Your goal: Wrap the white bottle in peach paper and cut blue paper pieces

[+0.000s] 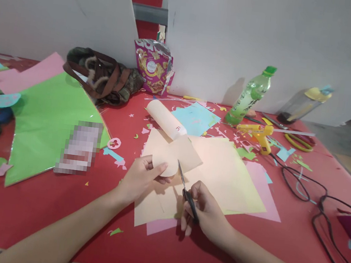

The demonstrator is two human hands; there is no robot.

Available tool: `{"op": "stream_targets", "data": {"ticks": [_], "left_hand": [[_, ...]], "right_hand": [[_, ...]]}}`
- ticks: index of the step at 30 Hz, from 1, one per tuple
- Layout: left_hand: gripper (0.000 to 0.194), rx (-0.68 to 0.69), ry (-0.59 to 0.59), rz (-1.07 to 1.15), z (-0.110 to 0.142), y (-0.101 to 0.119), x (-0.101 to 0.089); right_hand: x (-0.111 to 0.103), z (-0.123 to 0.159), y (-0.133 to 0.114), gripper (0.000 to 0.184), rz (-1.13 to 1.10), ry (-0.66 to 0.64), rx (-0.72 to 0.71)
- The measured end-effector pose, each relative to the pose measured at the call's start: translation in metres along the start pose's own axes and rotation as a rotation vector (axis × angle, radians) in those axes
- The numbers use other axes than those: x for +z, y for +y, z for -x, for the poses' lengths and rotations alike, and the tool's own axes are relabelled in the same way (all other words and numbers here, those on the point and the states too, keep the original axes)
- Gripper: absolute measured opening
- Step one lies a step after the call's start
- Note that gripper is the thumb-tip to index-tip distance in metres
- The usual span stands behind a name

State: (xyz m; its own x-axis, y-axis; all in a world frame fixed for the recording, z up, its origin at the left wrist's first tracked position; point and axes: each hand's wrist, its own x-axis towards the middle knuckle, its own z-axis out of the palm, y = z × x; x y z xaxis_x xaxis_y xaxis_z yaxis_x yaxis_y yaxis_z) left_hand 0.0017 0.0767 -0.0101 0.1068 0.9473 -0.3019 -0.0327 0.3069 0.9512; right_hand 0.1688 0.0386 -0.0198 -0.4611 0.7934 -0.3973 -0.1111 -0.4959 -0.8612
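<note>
Two hands are working scissors into a peach paper sheet on a red tabletop.

The left hand point(139, 177) is pinching the rounded edge of the peach paper sheet point(172, 159), its grip pressed together on the paper with thumb on top, lifting that part just above the stack of sheets point(221, 171) lying at the middle of the tabletop point(57, 206). The right hand point(206, 210) is gripping the black handles of the scissors point(187, 190), fingers curled through them, the blades pointing up and touching the paper's edge just beside the left thumb. A rolled peach tube point(166, 119) is lying behind the sheets, a green bottle point(250, 96) and a yellow glue gun point(258, 135) are sitting further right, well apart.
</note>
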Motion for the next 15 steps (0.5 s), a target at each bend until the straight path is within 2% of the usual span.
{"op": "stream_targets", "data": {"ticks": [9,15], "left_hand": [[0.023,-0.017,-0.085,-0.009,-0.0005,-0.0029,0.0013],[0.027,-0.047,-0.136,-0.042,0.0004,-0.0021,0.0038]], "right_hand": [[-0.0024,0.0011,-0.0021,0.05,-0.023,-0.08,0.004],[-0.0045,0.0004,0.0005,0.047,-0.015,-0.058,-0.021]]}}
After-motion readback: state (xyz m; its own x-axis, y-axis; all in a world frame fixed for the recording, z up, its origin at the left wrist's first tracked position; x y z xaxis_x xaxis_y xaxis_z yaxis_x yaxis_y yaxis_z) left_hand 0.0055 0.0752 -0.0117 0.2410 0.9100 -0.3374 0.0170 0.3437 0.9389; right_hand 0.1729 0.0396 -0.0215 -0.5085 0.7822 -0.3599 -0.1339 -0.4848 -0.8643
